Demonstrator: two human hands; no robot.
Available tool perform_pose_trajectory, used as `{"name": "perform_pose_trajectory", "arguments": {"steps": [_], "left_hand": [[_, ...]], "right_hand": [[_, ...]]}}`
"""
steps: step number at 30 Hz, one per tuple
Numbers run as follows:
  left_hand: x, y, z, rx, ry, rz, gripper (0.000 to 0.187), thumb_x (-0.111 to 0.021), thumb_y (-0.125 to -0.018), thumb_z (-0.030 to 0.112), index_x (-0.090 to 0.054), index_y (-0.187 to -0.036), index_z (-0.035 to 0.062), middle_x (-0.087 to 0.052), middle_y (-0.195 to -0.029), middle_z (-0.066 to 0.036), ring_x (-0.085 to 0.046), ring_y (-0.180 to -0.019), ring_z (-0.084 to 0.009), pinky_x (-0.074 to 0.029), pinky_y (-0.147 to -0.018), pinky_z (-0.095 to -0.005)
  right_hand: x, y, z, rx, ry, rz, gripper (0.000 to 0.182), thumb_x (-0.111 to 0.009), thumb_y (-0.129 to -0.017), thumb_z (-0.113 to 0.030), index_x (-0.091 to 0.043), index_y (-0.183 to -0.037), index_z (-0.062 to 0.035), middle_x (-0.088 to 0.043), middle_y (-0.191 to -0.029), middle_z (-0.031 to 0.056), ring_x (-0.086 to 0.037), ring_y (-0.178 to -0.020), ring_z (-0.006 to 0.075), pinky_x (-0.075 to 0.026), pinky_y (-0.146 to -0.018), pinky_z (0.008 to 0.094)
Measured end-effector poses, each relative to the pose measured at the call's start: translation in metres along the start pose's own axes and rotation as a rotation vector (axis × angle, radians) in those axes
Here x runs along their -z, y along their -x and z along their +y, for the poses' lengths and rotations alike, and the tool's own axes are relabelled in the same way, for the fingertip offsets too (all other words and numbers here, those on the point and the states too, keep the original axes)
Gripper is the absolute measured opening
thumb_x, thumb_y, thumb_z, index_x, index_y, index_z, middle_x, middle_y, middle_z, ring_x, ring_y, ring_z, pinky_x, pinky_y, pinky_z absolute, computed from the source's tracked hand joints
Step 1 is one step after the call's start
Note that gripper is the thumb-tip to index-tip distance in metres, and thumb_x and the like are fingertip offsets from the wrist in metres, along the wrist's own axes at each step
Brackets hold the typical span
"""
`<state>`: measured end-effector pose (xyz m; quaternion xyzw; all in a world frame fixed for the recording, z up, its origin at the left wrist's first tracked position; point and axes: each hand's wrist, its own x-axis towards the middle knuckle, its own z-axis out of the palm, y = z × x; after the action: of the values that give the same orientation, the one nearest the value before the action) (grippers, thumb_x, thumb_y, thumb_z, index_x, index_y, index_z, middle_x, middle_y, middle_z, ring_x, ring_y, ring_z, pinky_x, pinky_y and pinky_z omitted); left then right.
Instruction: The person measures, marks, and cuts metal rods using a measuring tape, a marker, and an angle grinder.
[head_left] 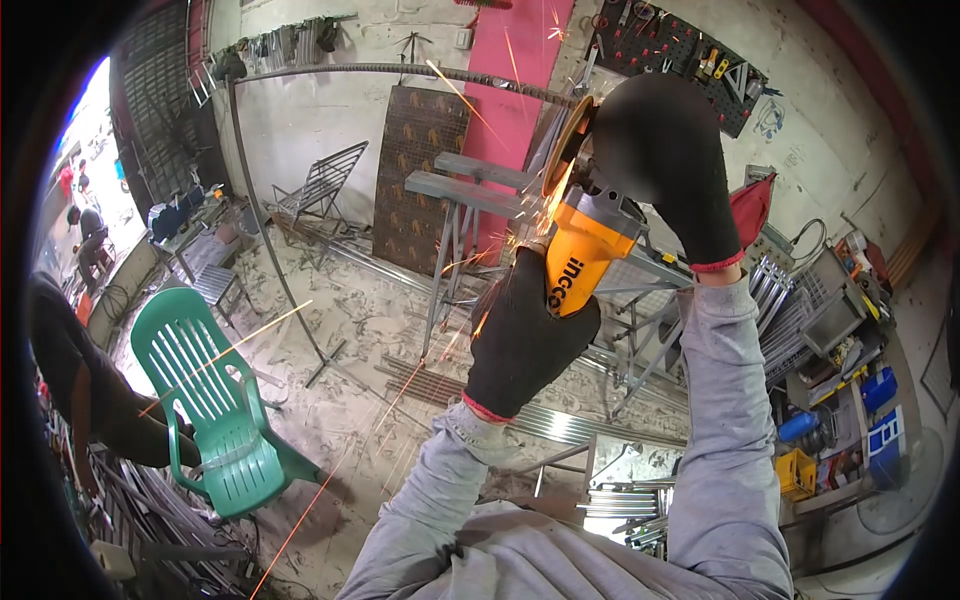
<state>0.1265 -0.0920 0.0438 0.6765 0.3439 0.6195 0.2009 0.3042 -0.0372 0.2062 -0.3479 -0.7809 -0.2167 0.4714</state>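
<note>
My left hand (pixel 530 345), in a black glove with a red cuff, wraps around the rear body of an orange angle grinder (pixel 590 250). Closed at the grinder's head is my gloved right hand (pixel 675 150); a blur covers its fingers, so its exact grip is hidden. The grinding disc (pixel 568 147) stands edge-on to me, by the right end of a dark ribbed steel bar (pixel 420 72). Orange sparks spray from around the disc, upward and down to the lower left.
Metal sawhorses (pixel 450 200) stand behind the grinder. A green plastic chair (pixel 215 400) is at left, with a person (pixel 75 370) beside it. Steel bars and tubes (pixel 560 420) lie on the floor. Tools and bins (pixel 880 390) crowd the right side.
</note>
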Motion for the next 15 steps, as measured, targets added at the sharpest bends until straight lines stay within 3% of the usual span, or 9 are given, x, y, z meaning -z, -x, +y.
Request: {"name": "perform_pose_trajectory", "arguments": {"steps": [8,13,15], "left_hand": [[0.003,0.003,0.002,0.087,-0.035,-0.066,0.046,-0.083,-0.080,0.026,-0.058,-0.111,0.0035,-0.071,-0.083,-0.015,-0.073,-0.073,-0.0369,-0.057,-0.064,-0.0474],[0.010,0.033,-0.008,0.154,0.118,-0.041,0.056,-0.085,-0.078,0.023,-0.062,-0.126,0.0038,-0.076,-0.093,-0.018,-0.077,-0.082,-0.0367,-0.061,-0.071,-0.0438],[0.013,0.053,-0.025,0.117,0.100,-0.008,0.061,-0.087,-0.078,0.023,-0.062,-0.130,0.0036,-0.077,-0.094,-0.017,-0.078,-0.082,-0.0353,-0.061,-0.072,-0.0428]], "right_hand": [[0.002,0.000,-0.006,-0.025,0.008,0.002,0.021,-0.071,-0.102,-0.016,-0.075,-0.116,-0.0009,-0.079,-0.102,0.0161,-0.079,-0.090,0.0256,-0.060,-0.079,0.0358],[0.003,-0.001,0.001,0.039,0.085,-0.023,0.020,-0.072,-0.099,-0.011,-0.075,-0.117,-0.0009,-0.079,-0.105,0.0165,-0.079,-0.093,0.0247,-0.061,-0.083,0.0343],[0.005,0.000,-0.004,-0.034,0.017,-0.038,0.020,-0.072,-0.099,-0.010,-0.075,-0.117,-0.0008,-0.079,-0.105,0.0163,-0.079,-0.093,0.0234,-0.060,-0.083,0.0337]]}}
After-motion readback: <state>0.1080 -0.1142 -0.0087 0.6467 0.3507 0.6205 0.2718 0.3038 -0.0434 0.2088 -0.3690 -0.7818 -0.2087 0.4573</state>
